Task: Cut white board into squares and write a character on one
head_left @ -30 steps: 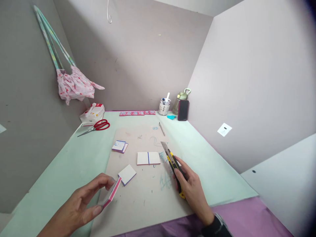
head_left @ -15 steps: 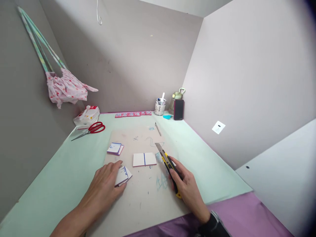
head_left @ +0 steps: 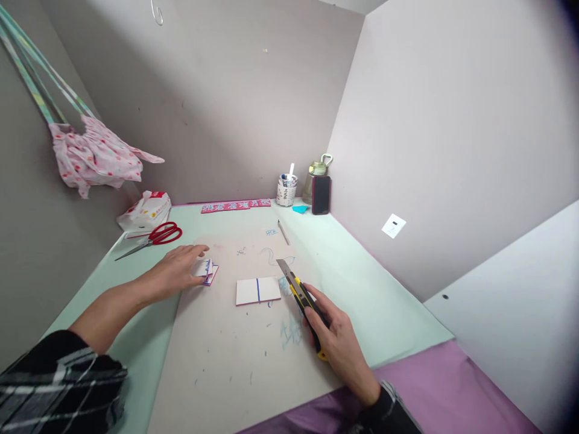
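My left hand (head_left: pixel 178 271) is at the left of the board, its thumb and fingers around small white cards (head_left: pixel 202 268) marked in blue. These cards are at a small stack with purplish-pink edges; whether they have been released onto it I cannot tell. In my right hand (head_left: pixel 337 337) is a black and yellow utility knife (head_left: pixel 307 304), its blade out and pointing up and left. Between the hands lies a white card (head_left: pixel 246 291) with a blue line across its middle, just left of the knife and touched by neither hand.
A pale board (head_left: pixel 226 355) with ink marks lies on the mint-green table cover (head_left: pixel 371 289). Red-handled scissors (head_left: pixel 165 233), a tissue pack (head_left: pixel 147 211), a pink lettered strip (head_left: pixel 235 206), a pen (head_left: pixel 283 232), a jar of pens (head_left: pixel 286 190), a bottle (head_left: pixel 310 184) and a phone (head_left: pixel 321 194) lie farther back.
My left hand has moved forward and left with the cards from the near part of the board to the stack. My right hand still holds the knife. The view has shifted slightly.
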`<state>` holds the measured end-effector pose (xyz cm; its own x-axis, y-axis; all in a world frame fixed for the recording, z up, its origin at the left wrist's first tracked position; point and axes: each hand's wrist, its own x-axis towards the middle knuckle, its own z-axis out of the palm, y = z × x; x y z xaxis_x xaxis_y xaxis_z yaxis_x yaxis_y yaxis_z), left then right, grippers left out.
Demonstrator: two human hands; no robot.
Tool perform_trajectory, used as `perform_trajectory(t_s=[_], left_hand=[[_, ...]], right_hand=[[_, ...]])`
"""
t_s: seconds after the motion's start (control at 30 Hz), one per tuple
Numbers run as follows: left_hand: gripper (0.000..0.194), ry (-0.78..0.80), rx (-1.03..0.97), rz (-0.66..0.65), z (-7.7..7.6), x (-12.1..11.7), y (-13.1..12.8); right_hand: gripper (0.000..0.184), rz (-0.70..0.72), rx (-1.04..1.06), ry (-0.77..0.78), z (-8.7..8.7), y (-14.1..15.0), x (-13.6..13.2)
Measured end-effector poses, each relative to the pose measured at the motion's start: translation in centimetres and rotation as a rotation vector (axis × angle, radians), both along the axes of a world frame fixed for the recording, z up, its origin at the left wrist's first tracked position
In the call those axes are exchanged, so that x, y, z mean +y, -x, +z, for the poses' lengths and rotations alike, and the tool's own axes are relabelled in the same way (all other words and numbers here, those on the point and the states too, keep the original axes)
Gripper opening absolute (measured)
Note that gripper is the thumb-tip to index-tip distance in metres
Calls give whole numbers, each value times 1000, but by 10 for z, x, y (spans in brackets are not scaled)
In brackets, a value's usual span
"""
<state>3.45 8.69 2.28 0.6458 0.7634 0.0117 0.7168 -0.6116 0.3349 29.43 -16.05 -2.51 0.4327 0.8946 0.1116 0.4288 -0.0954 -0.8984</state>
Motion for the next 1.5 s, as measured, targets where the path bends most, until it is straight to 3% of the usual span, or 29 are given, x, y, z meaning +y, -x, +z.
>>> perform_trajectory(t_s=[0.13, 0.27, 0.4, 0.5, 0.63, 0.8, 0.9, 1.03, 1.23, 1.5], left_hand=[[53, 50, -135, -3, -18, -41, -24], [32, 64, -109, -38, -29, -76, -48], [21, 29, -139, 8, -27, -89, -56], [15, 106, -168, 61, -19, -101, -56], [8, 229, -258, 135, -13, -129, -40], [19, 183, -272, 358, -31, -160, 15], [29, 225, -252, 472, -44, -169, 40], [35, 243, -340, 482, -49, -171, 44], [25, 184, -463, 397, -49, -169, 36], [19, 128, -513, 376, -50, -170, 34]], right_hand=[[51, 10, -7, 5, 0, -1, 0], [52, 13, -2, 1, -2, -1, 0], [51, -1, -26, -16, -2, -1, 1], [50, -7, -28, -27, 0, -1, 1], [51, -3, 35, -29, 4, 4, -4], [46, 125, 73, -45, 3, 33, -25], [48, 283, -104, -187, 1, 59, -35], [58, 414, -381, -280, 1, 86, -36], [68, 413, -544, -210, 2, 100, -29], [69, 524, -523, -78, 2, 104, -26]])
